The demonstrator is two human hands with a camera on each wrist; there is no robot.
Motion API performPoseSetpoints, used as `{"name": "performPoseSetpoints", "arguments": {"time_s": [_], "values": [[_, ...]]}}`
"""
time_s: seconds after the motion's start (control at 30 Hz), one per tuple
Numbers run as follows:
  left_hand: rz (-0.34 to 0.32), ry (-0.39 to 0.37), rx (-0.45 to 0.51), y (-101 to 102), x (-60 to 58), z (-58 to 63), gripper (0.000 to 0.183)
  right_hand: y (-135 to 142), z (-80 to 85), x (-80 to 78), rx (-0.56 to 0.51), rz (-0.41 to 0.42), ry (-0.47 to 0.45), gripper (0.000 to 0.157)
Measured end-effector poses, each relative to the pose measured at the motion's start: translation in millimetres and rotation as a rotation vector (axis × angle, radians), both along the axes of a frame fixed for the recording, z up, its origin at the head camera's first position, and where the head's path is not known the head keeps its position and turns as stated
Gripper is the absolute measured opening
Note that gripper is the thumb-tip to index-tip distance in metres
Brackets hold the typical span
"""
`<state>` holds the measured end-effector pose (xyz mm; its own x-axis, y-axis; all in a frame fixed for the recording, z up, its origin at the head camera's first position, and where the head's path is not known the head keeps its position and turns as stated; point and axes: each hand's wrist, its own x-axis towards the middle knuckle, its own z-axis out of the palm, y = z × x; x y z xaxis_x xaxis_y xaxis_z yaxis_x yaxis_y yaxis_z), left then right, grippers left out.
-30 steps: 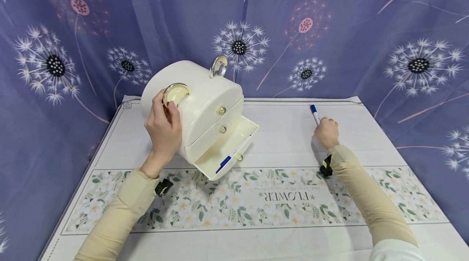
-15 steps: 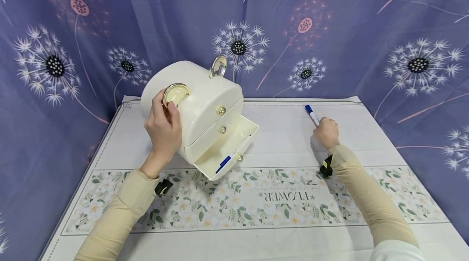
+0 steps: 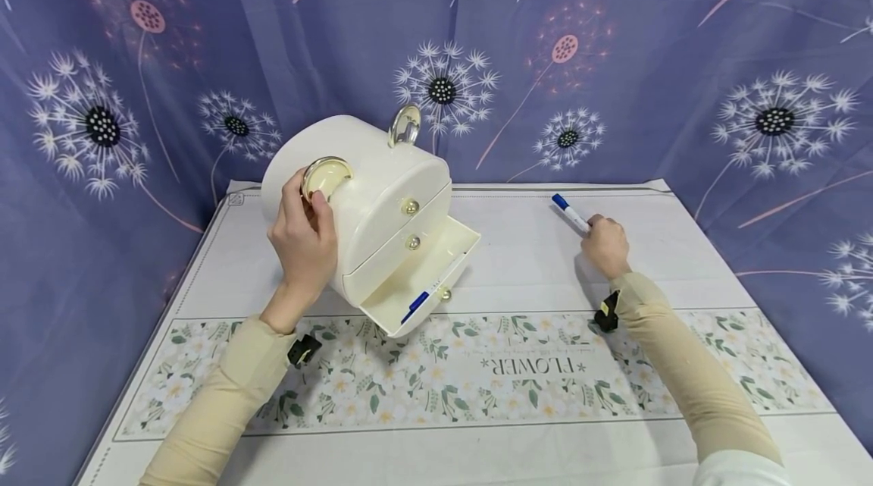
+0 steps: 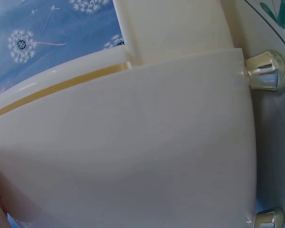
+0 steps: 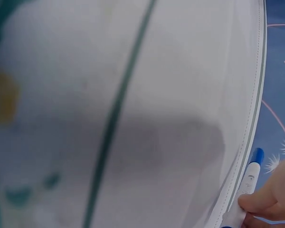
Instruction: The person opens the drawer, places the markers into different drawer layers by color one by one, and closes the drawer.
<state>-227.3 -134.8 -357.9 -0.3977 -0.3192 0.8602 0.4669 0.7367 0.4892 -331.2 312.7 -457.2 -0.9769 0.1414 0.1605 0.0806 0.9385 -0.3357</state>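
A white drawer box [image 3: 382, 145] with a rounded top stands left of centre. My left hand [image 3: 303, 243] pinches a gold-rimmed, ear-shaped piece [image 3: 329, 177] on its top, thumb on the near face. The lowest drawer [image 3: 453, 239] is pulled out, and a blue-and-white marker [image 3: 417, 304] lies in it. Over the table's right side, my right hand [image 3: 605, 245] holds another white marker [image 3: 571, 214], its blue cap pointing back and left. In the right wrist view the thumb presses along this marker [image 5: 249, 178]. The box's side [image 4: 133, 133] fills most of the left wrist view.
A second gold-rimmed ear [image 3: 405, 124] stands up on the box top. Round gold knobs [image 3: 413, 242] stick out from the drawer fronts. A floral strip [image 3: 436, 380] lettered FLOWER crosses the white tablecloth [image 3: 518, 243]. Behind hangs a purple dandelion curtain [image 3: 505, 31].
The marker in my right hand has swung its capped end to the left, while the hand itself stays nearly in place. My left hand, the box and the pulled-out drawer hold still.
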Motion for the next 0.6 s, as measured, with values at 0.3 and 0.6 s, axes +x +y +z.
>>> {"name": "performPoseSetpoints", "arguments": {"time_s": [0.3,0.6], "values": [[-0.011,0.007,0.001,0,-0.5,-0.1,0.031,-5,1.5,0.2,-0.006,0.026,0.05,0.035],[-0.015,0.006,0.006,0,-0.5,-0.6,0.03,-11,2.8,1.3,-0.01,0.059,0.068,0.033]]}}
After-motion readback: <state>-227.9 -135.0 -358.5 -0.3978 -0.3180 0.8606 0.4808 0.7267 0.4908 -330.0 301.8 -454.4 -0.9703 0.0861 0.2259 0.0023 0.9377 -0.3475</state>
